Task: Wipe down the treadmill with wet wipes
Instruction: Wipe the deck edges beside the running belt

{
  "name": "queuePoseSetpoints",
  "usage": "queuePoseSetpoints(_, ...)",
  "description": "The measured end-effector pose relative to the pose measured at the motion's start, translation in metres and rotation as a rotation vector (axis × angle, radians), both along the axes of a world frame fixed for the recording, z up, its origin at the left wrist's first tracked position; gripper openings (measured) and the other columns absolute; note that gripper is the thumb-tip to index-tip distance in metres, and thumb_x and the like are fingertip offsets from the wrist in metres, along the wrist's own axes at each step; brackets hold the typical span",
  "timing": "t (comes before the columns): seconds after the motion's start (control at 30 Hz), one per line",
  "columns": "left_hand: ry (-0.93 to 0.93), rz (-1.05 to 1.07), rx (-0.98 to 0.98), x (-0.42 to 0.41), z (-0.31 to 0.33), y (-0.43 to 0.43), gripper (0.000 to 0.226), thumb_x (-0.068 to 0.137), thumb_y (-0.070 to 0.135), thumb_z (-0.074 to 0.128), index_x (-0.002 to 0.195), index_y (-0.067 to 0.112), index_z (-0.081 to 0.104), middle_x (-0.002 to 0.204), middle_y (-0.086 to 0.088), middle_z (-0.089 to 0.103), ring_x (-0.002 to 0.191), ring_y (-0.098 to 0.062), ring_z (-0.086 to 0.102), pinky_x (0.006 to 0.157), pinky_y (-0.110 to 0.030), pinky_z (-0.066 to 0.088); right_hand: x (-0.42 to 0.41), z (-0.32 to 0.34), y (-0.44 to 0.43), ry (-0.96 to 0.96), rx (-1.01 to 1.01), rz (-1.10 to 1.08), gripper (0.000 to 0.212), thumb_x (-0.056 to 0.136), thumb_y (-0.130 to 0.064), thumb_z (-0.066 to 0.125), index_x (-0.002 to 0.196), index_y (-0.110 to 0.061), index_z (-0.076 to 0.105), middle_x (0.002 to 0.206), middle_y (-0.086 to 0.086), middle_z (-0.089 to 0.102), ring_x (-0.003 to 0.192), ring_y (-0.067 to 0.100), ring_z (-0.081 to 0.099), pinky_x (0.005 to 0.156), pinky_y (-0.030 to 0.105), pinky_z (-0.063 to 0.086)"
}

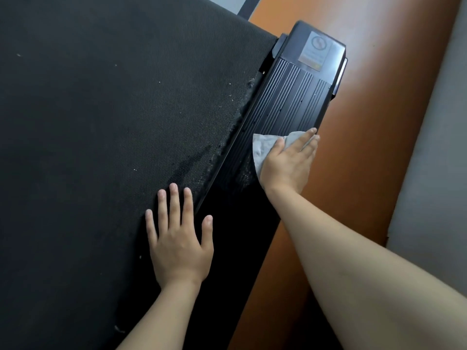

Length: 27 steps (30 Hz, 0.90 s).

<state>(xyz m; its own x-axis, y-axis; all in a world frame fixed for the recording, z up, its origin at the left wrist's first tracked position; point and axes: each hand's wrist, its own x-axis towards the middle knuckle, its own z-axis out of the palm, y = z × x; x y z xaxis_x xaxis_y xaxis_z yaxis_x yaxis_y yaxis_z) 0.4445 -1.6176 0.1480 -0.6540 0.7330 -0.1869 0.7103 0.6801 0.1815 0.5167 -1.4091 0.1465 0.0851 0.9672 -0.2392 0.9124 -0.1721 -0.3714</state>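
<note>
- The treadmill [101, 122] filled the left of the view, its textured belt flecked with pale specks and lint gathered along the edge.
- Its ribbed side rail [285, 102] ran diagonally beside the orange floor [366, 122].
- The left hand [179, 243] lay flat across belt and rail, fingers spread, holding nothing, likely as a brace.
- The right hand [288, 162] pressed flat, fingers straight.
- The wet wipe [262, 147] lay beneath it on the rail, apparently mid-wipe.

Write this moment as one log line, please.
right hand: presses white wet wipe on black ribbed side rail | left hand: flat on black textured belt | grit along belt edge
</note>
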Motion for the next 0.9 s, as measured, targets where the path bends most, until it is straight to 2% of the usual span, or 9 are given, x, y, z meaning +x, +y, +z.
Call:
queuePoseSetpoints(0.13, 0.011, -0.001, 0.011, 0.0, 0.0, 0.0, 0.066, 0.096, 0.05, 0.023, 0.151, 0.013, 0.032, 0.161, -0.006, 0.02, 0.15, -0.024, 0.014, 0.12, -0.047, 0.01, 0.001, -0.001, 0.0, -0.033, 0.011, 0.015, 0.067, 0.105, -0.038, 0.023, 0.154, -0.005, -0.008, 0.163, 0.016, -0.003, 0.151, 0.025, 0.001, 0.12, 0.031, 0.005)
queuePoseSetpoints(0.33, 0.003, -0.008, 0.03, -0.002, -0.002, -0.001, 0.067, 0.097, 0.051, 0.022, 0.15, 0.013, 0.034, 0.16, -0.007, 0.022, 0.149, -0.025, 0.016, 0.118, -0.048, 0.012, -0.001, 0.003, -0.008, -0.172, 0.015, 0.15, 0.069, 0.104, -0.038, 0.022, 0.153, 0.0, -0.009, 0.162, 0.018, -0.012, 0.151, 0.026, -0.011, 0.122, 0.033, -0.007)
queuePoseSetpoints(0.5, -0.008, -0.006, 0.052, -0.003, -0.002, 0.001, 0.066, 0.098, 0.05, 0.017, 0.151, 0.014, 0.033, 0.16, -0.008, 0.023, 0.149, -0.025, 0.016, 0.119, -0.05, 0.013, -0.006, 0.007, -0.074, -0.235, 0.008, 0.274, 0.074, 0.101, -0.044, 0.021, 0.152, -0.001, -0.012, 0.162, 0.015, -0.016, 0.149, 0.024, -0.018, 0.12, 0.035, -0.015)
queuePoseSetpoints(0.6, -0.034, 0.005, 0.082, -0.002, -0.002, -0.001, 0.066, 0.098, 0.049, 0.013, 0.154, 0.014, 0.022, 0.161, -0.005, 0.019, 0.15, -0.022, 0.01, 0.121, -0.046, 0.007, -0.005, 0.008, -0.103, -0.228, 0.011, 0.301, 0.077, 0.099, -0.05, 0.013, 0.151, -0.002, -0.015, 0.161, 0.014, -0.019, 0.149, 0.022, -0.02, 0.119, 0.034, -0.017)
queuePoseSetpoints(0.73, -0.024, 0.021, 0.098, -0.002, -0.003, 0.0, 0.068, 0.098, 0.049, 0.013, 0.153, 0.011, 0.021, 0.161, -0.004, 0.02, 0.15, -0.022, 0.012, 0.121, -0.046, 0.008, -0.006, 0.008, -0.097, -0.256, -0.007, 0.318, 0.083, 0.099, -0.057, 0.018, 0.151, -0.002, -0.016, 0.161, 0.014, -0.019, 0.149, 0.022, -0.021, 0.12, 0.036, -0.016)
queuePoseSetpoints(0.9, -0.018, 0.025, 0.107, -0.001, -0.003, 0.001, 0.068, 0.097, 0.05, 0.015, 0.153, 0.012, 0.025, 0.16, -0.005, 0.022, 0.15, -0.022, 0.014, 0.121, -0.047, 0.011, -0.026, 0.002, -0.058, -0.252, 0.024, 0.267, 0.076, 0.102, -0.049, 0.019, 0.152, -0.001, -0.011, 0.163, 0.015, -0.013, 0.15, 0.023, -0.015, 0.12, 0.036, -0.014)
